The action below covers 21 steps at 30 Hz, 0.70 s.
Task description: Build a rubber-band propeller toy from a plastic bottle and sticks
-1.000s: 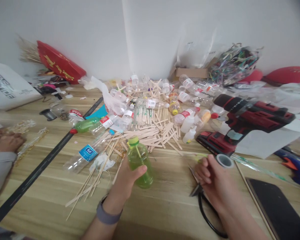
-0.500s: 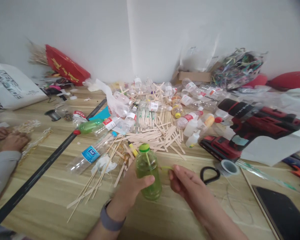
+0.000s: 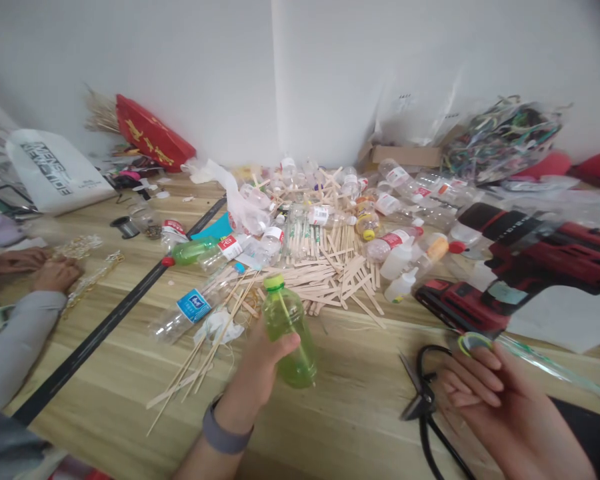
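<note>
Right hand [image 3: 495, 390] now swung away from green bottle [image 3: 295, 343], out rightward beside scissors [image 3: 423, 402]; fingers curled near greenish ring [image 3: 461, 345], grip unclear. Wooden sticks [image 3: 323, 280] and clear bottles [image 3: 391, 245] crowd beyond, skewers [image 3: 199, 363] left, red-black drill [image 3: 545, 247] right. Green bottle grasped in left hand [image 3: 267, 360] over table [image 3: 350, 413], before sticks: translucent, lime cap [image 3: 274, 282], pale strip [image 3: 283, 307] along side. Long axis near upright, cap up, leaning left.

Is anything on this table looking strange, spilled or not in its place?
The scissors lie open near the right hand; this looks a little unsafe. Wooden sticks lie crossed and scattered. The green bottle tilts, but the left hand holds it.
</note>
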### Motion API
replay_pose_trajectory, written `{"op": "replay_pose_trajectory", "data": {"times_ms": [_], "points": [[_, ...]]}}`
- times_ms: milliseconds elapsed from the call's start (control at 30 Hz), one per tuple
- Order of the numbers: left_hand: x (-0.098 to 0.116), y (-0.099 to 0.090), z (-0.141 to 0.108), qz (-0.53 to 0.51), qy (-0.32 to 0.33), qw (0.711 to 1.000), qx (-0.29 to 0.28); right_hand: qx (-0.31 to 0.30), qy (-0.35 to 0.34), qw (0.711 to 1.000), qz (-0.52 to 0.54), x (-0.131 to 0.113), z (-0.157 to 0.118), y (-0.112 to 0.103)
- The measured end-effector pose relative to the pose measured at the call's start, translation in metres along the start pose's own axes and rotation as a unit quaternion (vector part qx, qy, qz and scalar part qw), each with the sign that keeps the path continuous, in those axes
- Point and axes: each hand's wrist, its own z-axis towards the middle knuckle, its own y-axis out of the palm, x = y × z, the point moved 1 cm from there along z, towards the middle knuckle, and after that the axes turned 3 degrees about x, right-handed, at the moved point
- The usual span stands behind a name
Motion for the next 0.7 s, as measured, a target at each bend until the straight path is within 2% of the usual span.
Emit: {"op": "replay_pose_trajectory", "data": {"times_ms": [100, 267, 367, 433, 500, 600, 700], "points": [[0.002, 0.001, -0.003, -0.005, -0.005, 1.000, -0.009, -0.020, 0.007, 0.999, -0.044, 0.014, -0.006, 0.012], [0.006, 0.001, -0.006, -0.013, -0.001, 1.000, 0.029, -0.058, -0.017, 0.986, -0.157, 0.024, -0.015, 0.025], [0.005, 0.005, -0.007, -0.009, -0.012, 1.000, -0.025, -0.100, -0.033, 0.966, -0.235, 0.035, -0.024, 0.032], [0.001, 0.009, -0.008, 0.001, -0.031, 0.996, -0.082, -0.137, -0.043, 0.943, -0.301, 0.048, -0.030, 0.037], [-0.002, 0.013, -0.009, 0.018, -0.035, 0.993, -0.110, -0.174, -0.039, 0.917, -0.356, 0.062, -0.033, 0.040], [-0.004, 0.014, -0.010, 0.029, -0.020, 0.993, -0.108, -0.217, -0.016, 0.904, -0.369, 0.074, -0.034, 0.038], [-0.004, 0.009, -0.009, 0.018, -0.022, 0.996, -0.086, -0.204, -0.005, 0.916, -0.345, 0.064, -0.030, 0.031]]}}
